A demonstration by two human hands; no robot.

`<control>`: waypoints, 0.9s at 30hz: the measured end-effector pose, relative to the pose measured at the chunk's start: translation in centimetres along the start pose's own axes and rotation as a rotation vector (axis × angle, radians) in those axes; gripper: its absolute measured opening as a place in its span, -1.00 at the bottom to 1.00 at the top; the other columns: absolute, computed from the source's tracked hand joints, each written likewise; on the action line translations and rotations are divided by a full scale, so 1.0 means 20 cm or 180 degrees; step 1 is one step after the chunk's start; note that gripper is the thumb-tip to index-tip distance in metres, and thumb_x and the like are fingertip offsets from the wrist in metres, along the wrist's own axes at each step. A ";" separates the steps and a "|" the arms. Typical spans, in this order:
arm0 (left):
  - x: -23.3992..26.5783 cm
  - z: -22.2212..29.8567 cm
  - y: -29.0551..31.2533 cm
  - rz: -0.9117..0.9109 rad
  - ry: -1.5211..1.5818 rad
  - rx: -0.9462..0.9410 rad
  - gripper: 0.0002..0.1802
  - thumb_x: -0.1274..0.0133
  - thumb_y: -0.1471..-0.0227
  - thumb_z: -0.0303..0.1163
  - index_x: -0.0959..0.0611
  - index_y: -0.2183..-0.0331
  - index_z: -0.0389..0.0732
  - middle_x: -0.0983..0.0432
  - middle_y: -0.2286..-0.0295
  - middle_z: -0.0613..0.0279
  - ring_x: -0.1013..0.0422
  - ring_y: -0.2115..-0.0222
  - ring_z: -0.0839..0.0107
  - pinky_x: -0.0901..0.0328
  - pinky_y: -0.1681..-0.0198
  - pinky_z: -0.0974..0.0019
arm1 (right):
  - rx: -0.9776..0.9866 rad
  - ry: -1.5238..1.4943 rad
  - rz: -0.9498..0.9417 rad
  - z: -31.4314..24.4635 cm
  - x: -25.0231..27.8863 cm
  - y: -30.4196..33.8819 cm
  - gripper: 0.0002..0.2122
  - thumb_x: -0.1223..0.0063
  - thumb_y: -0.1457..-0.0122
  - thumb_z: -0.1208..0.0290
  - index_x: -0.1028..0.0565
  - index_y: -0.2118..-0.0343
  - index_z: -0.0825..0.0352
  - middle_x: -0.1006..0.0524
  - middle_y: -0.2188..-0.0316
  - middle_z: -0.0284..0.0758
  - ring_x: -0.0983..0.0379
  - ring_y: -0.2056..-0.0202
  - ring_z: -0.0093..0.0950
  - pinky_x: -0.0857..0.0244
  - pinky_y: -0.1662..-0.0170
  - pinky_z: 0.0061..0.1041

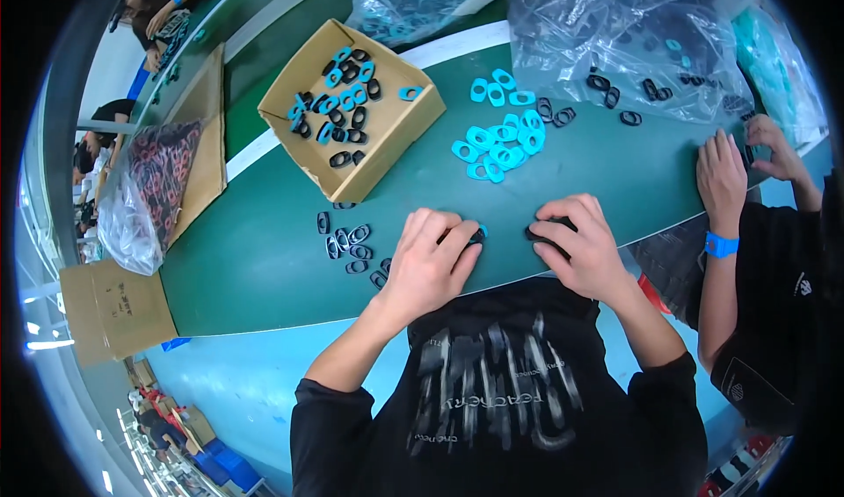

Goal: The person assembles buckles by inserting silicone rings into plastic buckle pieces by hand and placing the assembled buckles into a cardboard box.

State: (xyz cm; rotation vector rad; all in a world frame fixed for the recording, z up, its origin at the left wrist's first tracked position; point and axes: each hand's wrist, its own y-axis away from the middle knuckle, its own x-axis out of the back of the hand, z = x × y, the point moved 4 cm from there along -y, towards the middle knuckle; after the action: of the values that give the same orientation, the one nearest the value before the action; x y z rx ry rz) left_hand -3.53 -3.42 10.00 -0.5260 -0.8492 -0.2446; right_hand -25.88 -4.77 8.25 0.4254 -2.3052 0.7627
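My left hand (424,264) is closed over the green table, its thumb and fingers pinching a small black-and-turquoise oval piece (480,233) that they partly cover. To its right my right hand (584,246) curls around a black oval piece (533,233), mostly hidden under the fingers. Beyond both hands lies a loose pile of turquoise oval rings (505,152). Several black oval rings (360,252) are scattered left of my left hand. An open cardboard box (393,152) farther back holds mixed black pieces and black-and-turquoise pieces.
A large clear plastic bag (563,53) lies at the back right, black rings in and near it. Another full bag (413,5) is behind the box. At right, a co-worker's hands (726,174) work close by. Cardboard and a bag of red-and-dark parts (163,176) stand left.
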 end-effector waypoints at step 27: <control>0.20 -0.08 -0.11 0.0142 -0.0562 0.0020 -0.74 -0.27 0.09 -0.53 -0.63 0.27 -0.24 -0.50 0.31 0.13 -0.40 0.24 0.12 -0.32 0.15 0.13 | -0.0398 -0.0045 -0.0589 -0.02 0.02 -0.09 -0.68 -0.35 0.08 0.51 -0.57 0.21 0.31 -0.39 0.28 -0.31 -0.34 0.23 -0.29 -0.28 0.12 -0.33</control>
State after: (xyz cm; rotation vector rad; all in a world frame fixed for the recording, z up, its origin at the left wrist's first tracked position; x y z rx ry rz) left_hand -0.89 -6.03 12.94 -0.5659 -1.0080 -0.1560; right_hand -25.08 -5.93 9.42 0.5787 -2.2736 0.5237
